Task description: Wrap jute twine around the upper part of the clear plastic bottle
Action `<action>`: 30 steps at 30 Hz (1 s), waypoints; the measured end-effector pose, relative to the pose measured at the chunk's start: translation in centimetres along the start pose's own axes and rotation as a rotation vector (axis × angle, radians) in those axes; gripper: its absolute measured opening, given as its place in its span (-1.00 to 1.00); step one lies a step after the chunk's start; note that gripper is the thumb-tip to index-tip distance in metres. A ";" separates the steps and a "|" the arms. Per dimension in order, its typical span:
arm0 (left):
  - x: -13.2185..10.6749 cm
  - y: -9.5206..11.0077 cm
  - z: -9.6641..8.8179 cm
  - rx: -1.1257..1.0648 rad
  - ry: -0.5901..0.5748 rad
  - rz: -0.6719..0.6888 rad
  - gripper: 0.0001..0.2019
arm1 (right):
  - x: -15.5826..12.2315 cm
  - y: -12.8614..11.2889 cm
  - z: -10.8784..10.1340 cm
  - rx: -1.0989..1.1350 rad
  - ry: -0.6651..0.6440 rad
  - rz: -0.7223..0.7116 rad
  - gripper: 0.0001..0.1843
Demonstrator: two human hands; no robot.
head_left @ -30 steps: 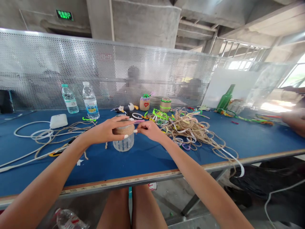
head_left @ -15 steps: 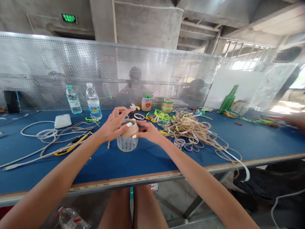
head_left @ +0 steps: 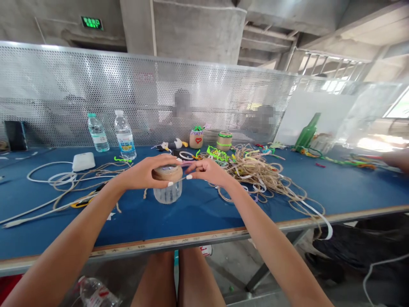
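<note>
A clear plastic jar (head_left: 168, 194) stands on the blue table (head_left: 47, 232), its upper part wound with a band of tan twine (head_left: 168, 173). My left hand (head_left: 145, 172) curves over the top of the jar, fingers resting on the wound band. From the right, my right hand (head_left: 209, 172) reaches in, its fingertips pinched against the band's right side. Between the hands the twine's exact end is hidden. Both forearms stretch out from the table's near edge.
A loose heap of jute twine (head_left: 255, 175) with pipe cleaners (head_left: 217, 154) lies right of the jar. Left of it are white cable (head_left: 47, 183), a yellow utility knife (head_left: 81, 204) and water bottles (head_left: 124, 136). A co-worker's hand (head_left: 394, 161) shows at far right.
My left hand has come down from spread fingers above the jar and now rests over its top. My right hand has shifted slightly right along the band. The jar stays in place.
</note>
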State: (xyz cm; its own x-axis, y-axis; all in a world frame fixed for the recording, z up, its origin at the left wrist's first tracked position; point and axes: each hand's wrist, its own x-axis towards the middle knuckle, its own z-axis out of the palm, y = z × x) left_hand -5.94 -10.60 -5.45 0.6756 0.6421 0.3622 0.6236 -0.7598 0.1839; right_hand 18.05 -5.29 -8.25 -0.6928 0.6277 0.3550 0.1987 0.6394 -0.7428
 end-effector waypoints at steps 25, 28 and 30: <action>1.1 0.0 1.1 -0.131 0.110 0.011 -0.51 | 2.4 2.4 1.7 0.153 0.126 0.000 -0.79; 1.6 -0.5 1.7 -0.224 0.164 0.013 -0.49 | 2.7 3.1 1.9 0.259 0.026 0.019 -0.50; 1.9 -0.5 2.2 -0.082 0.308 -0.021 -0.48 | 2.5 3.2 2.1 0.299 -0.025 -0.001 -0.45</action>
State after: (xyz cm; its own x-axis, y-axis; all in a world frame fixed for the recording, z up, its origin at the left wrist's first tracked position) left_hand -4.15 -8.77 -6.93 0.5042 0.6069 0.6144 0.5939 -0.7602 0.2634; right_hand 15.47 -2.57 -10.93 -0.7109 0.6131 0.3446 -0.0130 0.4785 -0.8780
